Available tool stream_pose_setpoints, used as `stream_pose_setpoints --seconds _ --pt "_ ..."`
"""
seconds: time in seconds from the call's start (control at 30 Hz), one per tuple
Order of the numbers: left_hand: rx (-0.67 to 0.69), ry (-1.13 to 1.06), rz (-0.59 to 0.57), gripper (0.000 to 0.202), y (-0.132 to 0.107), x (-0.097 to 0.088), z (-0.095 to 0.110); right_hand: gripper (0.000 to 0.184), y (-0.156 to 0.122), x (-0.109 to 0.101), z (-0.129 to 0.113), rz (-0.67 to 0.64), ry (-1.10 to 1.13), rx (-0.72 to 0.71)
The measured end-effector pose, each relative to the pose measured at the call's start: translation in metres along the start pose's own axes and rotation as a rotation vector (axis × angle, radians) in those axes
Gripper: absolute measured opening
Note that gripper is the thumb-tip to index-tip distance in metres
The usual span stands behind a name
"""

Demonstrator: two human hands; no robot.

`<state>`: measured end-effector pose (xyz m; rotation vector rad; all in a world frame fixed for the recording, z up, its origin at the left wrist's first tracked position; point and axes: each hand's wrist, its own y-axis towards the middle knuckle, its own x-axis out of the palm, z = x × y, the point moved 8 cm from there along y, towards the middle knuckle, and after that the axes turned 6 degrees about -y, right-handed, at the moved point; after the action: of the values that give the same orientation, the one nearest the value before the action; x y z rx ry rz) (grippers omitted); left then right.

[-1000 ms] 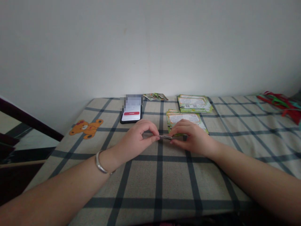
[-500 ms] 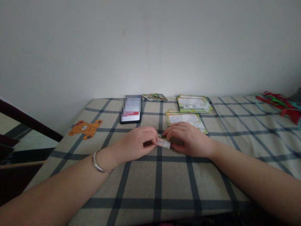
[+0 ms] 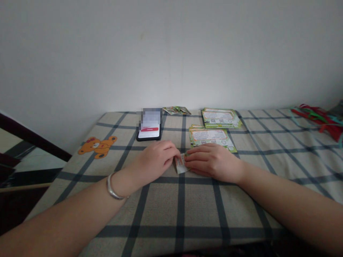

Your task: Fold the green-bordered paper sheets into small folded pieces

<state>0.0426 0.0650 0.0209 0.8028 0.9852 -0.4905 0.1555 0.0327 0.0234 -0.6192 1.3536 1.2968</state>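
Note:
Between my two hands is a small printed paper piece [image 3: 181, 167], white with orange and green print, low over the checked cloth. My left hand [image 3: 160, 157], with a silver bangle at the wrist, pinches its upper left edge. My right hand [image 3: 213, 159] has its fingers together over the right side of the same paper, partly covering it; the thumb is hidden. Just beyond my right hand lies a stack of green-edged printed cards [image 3: 209, 136], its near edge partly behind the fingers.
A second stack of cards [image 3: 219, 117] lies behind the first. Shiny green packets [image 3: 177, 110] rest by the wall [image 3: 171, 53]. A phone [image 3: 149, 132] with a lit, partly blurred screen stands left of them. Red and green fabric [image 3: 325, 121] lies far right.
The paper has turned, its white end now pointing toward me. My right hand's fingers have flattened and moved over its right side. My left hand has shifted slightly.

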Motion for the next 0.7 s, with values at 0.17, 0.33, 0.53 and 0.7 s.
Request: stream_pose_setpoints --seconds 0.17,0.33,0.53,0.7 --pt "0.034 0.033 -0.042 0.008 -0.002 -0.002 0.011 0.023 0.0 0.0 -0.004 -0.021 -0.07 0.034" --pt "0.138 0.152 -0.082 0.018 -0.003 0.0 0.021 0.03 -0.003 0.003 0.005 -0.034 0.038 0.154" --pt "0.249 0.206 -0.065 0.014 -0.003 0.0 0.028 0.021 -0.007 0.004 0.021 -0.062 0.247 0.226" --pt "0.246 0.198 -0.058 0.015 -0.002 -0.001 0.027 0.017 -0.006 0.001 0.022 -0.044 0.164 0.212"
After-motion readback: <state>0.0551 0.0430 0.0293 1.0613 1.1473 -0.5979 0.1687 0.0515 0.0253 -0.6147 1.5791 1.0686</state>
